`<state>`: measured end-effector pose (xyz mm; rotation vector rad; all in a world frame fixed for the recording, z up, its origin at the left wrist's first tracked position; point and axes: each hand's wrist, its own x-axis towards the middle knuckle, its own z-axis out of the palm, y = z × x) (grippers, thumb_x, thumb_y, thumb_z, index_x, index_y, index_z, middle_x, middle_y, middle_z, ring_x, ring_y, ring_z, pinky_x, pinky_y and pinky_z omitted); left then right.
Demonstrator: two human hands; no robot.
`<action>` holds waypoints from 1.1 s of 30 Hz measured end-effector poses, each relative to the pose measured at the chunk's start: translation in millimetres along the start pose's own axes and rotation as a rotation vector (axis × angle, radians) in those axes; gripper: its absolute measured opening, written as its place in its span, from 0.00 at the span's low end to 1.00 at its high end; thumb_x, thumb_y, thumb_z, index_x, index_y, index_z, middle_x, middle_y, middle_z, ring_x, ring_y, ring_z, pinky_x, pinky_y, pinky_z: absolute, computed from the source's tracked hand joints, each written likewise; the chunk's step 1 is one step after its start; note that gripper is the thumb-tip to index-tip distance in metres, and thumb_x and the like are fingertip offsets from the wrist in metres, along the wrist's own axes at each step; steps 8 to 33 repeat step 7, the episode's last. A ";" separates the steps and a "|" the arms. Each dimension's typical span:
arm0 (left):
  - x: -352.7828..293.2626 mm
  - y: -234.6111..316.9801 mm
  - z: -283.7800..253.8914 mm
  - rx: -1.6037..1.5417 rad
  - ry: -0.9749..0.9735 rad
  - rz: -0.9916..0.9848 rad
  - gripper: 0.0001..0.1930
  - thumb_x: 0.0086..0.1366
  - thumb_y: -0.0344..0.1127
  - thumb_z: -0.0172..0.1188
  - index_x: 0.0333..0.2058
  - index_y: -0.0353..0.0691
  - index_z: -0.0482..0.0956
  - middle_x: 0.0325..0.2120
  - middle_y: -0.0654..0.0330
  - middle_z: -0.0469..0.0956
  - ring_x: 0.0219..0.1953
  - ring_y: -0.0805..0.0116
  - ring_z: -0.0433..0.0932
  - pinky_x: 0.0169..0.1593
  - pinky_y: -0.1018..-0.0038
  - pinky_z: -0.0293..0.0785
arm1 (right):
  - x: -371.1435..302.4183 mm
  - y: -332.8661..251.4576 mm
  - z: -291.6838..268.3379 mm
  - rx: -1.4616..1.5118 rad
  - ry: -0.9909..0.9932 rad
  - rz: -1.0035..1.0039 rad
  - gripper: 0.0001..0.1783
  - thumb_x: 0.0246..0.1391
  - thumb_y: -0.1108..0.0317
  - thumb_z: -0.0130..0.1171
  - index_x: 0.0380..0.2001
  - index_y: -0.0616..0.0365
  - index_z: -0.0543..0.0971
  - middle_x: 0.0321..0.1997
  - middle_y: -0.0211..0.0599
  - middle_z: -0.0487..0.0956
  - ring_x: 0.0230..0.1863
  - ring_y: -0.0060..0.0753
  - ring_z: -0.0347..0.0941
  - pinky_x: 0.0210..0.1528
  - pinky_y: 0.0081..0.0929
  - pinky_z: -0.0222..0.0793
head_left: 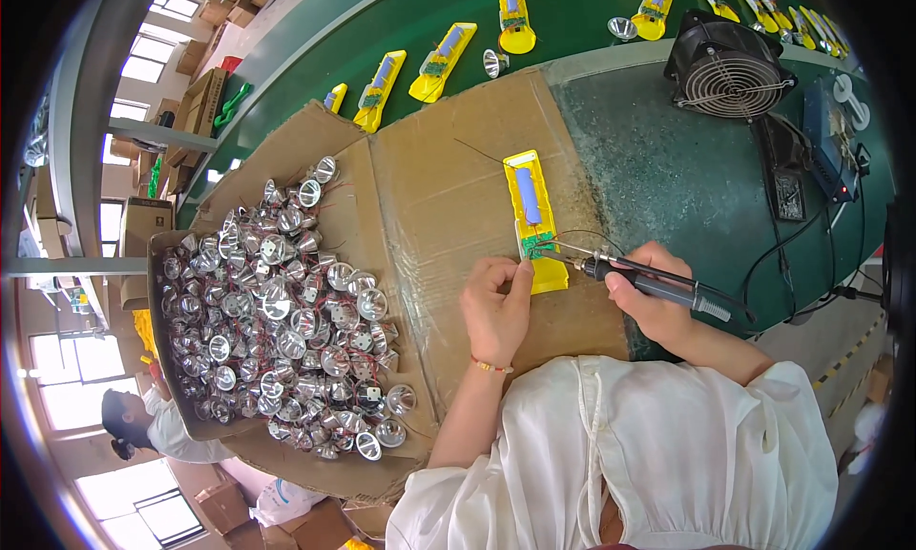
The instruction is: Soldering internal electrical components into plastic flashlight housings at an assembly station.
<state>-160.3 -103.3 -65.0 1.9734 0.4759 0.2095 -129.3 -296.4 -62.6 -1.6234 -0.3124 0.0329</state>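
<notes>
A yellow plastic half-shell point(549, 278) lies on the cardboard in front of me. It holds a purple cylindrical battery cell point(528, 195) and a small green circuit board point(537, 246). My right hand point(656, 297) is closed around a soldering iron point(654, 285), its tip at the circuit board. A thin metal tube runs beside the tip. My left hand point(496, 307) is closed, thumb and forefinger pinched at the board's left edge; what they pinch is too small to make out. A thin dark wire sticks out past the shell's far end.
A cardboard box point(405, 397) heaped with shiny reflector cups point(286, 311) stands at left. Similar yellow shells point(444, 63) line the far green bench. At right are a black fan point(730, 68), a blue box-shaped unit point(828, 140) and loose cables. Another person point(157, 421) is at far left.
</notes>
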 end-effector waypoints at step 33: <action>0.0 -4.8 0.3 -0.029 -0.002 0.049 0.08 0.56 0.28 0.59 0.20 0.30 0.76 0.25 0.63 0.72 0.16 0.82 0.67 0.17 0.83 0.61 | -3.1 -4.9 3.3 0.098 0.068 0.097 0.08 0.47 0.70 0.61 0.26 0.62 0.72 0.18 0.29 0.74 0.19 0.13 0.67 0.20 0.14 0.62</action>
